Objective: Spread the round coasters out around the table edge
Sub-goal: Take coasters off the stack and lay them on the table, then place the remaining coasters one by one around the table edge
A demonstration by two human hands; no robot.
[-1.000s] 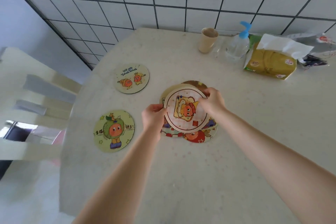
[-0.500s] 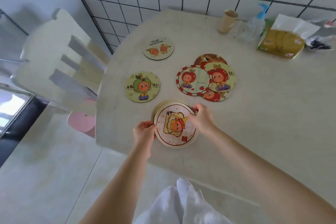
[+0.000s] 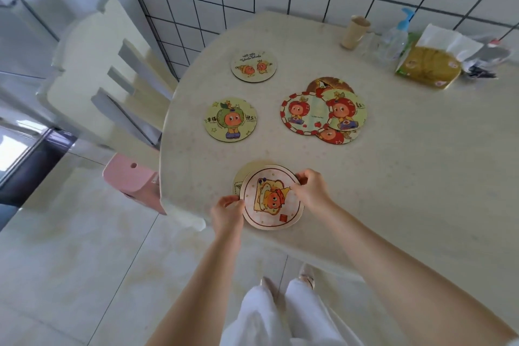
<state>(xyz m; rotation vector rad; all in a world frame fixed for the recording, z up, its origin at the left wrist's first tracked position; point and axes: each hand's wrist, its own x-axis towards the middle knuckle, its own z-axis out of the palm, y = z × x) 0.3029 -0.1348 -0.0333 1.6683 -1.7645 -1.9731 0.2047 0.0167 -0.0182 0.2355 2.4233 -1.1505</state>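
Two stacked coasters [image 3: 271, 196] sit at the table's [image 3: 393, 177] near edge, pinched at opposite rims by my left hand [image 3: 227, 209] and right hand [image 3: 311, 189], fingers curled shut. They look thin, stiff and light; I'd grip rims, sliding them apart.

The pale speckled table [image 3: 393, 177] looks like smooth stone with a matt finish. The round printed coasters [image 3: 271, 197] seem to be thin wood or card, faintly glossy. At the far right, a clear plastic pump bottle [image 3: 394, 39], a beige matt cup [image 3: 355, 32] and white paper tissues [image 3: 446, 39].
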